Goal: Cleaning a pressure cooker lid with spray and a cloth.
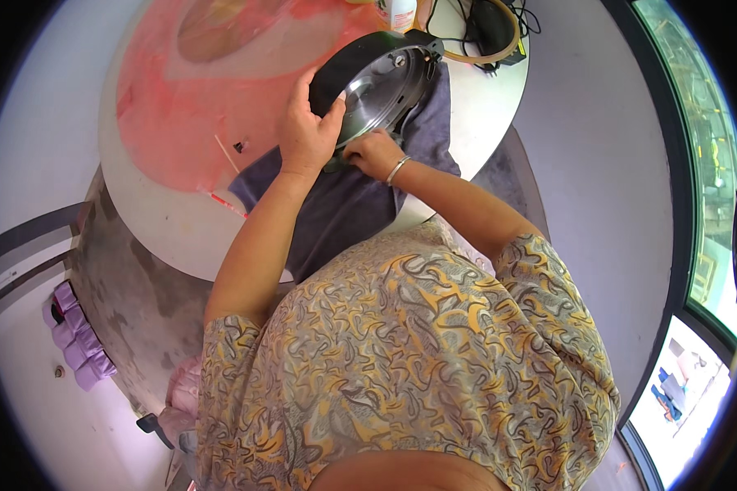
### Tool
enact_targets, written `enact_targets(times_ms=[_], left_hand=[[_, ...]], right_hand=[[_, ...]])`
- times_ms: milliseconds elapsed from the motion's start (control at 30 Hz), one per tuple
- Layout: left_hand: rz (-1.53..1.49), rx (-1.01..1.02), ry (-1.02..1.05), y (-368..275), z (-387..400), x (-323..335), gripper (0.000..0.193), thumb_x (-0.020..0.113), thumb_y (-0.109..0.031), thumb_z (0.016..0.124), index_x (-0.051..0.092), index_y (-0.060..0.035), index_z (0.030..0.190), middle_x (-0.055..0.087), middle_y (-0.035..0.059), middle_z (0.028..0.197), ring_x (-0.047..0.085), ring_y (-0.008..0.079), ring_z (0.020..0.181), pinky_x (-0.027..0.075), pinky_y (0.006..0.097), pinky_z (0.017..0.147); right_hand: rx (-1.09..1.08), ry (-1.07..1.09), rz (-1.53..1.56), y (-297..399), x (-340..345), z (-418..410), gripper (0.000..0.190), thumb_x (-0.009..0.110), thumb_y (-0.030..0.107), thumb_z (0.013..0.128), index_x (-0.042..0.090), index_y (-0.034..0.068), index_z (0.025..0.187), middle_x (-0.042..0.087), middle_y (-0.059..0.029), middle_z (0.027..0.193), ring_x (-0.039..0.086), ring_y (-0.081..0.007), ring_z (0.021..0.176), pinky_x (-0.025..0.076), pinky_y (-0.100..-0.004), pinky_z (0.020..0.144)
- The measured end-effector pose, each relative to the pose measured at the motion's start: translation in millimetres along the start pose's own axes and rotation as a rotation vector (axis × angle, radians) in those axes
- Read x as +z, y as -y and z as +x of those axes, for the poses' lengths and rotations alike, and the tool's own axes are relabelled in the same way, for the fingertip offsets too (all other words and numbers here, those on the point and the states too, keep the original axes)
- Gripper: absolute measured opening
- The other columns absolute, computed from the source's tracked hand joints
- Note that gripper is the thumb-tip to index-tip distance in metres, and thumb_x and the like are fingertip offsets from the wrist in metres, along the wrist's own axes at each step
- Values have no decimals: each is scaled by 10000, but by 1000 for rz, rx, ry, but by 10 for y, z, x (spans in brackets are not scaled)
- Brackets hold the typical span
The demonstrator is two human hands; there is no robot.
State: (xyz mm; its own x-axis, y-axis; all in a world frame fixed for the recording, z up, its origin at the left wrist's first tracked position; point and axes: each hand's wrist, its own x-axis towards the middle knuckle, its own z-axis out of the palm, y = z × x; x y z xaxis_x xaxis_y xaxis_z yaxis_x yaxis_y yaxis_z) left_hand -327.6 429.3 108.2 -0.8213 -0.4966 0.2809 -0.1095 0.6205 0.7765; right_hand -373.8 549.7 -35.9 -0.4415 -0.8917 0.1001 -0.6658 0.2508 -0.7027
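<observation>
A round black cooker lid (368,101) with a shiny metal inside is tilted up on its edge over the table. My left hand (310,138) grips its left side, thumb over the rim and fingers behind the black shell. At the lower rim, my right hand (374,153) has its fingers curled in. A grey-green piece (335,164), perhaps a rag, shows under those fingers; whether they hold it is hidden. Beneath the lid a dark purple-grey cloth (344,212) is spread and hangs over the table's front edge.
A pale round table (491,116) carries a translucent red plastic sheet (190,116). Behind the lid are a white bottle (396,13), black cables (460,27) and a tan ring (516,37). A thin stick (226,153) and a red-and-white strip (227,204) lie at left.
</observation>
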Motion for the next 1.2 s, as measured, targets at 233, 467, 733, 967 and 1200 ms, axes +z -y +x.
enact_targets(times_ms=[233, 467, 733, 967, 1200], left_hand=[[54, 70, -27, 9, -6, 1, 418, 675, -145, 830, 536, 1, 1196, 651, 162, 1055, 641, 239, 957, 489, 326, 838], [7, 77, -39, 82, 0, 5, 462, 687, -203, 797, 528, -38, 1198, 644, 169, 1024, 635, 320, 923, 501, 377, 786], [-3, 81, -53, 50, -16, 27, 471, 696, -209, 796, 531, -30, 1200, 649, 163, 1034, 644, 295, 917, 508, 351, 780], [62, 64, -77, 78, -54, -6, 476, 695, -212, 802, 528, -29, 1208, 647, 163, 1046, 646, 286, 931, 507, 350, 785], [3, 36, -77, 88, -67, 16, 406, 670, -171, 845, 542, 13, 1182, 647, 147, 1051, 631, 210, 935, 491, 315, 823]], right_hand=[[118, 7, -544, -212, -258, 46, 123, 574, 134, 727, 687, 167, 764, 660, -4, 821, 619, -183, 901, 373, -373, 815], [-21, -75, -121, 285, -43, 48, 94, 606, 175, 730, 696, 168, 756, 651, 10, 813, 613, -191, 886, 386, -389, 793], [-65, -23, -267, 225, -102, 110, 59, 632, 174, 706, 688, 166, 726, 634, 16, 796, 601, -168, 858, 371, -362, 770], [-40, -56, -60, 283, -85, 70, 93, 630, 149, 688, 688, 158, 760, 636, 2, 794, 605, -180, 865, 377, -358, 790], [5, 36, -94, 258, -92, 97, 95, 631, 146, 687, 683, 138, 766, 646, -38, 805, 616, -202, 871, 395, -370, 794]])
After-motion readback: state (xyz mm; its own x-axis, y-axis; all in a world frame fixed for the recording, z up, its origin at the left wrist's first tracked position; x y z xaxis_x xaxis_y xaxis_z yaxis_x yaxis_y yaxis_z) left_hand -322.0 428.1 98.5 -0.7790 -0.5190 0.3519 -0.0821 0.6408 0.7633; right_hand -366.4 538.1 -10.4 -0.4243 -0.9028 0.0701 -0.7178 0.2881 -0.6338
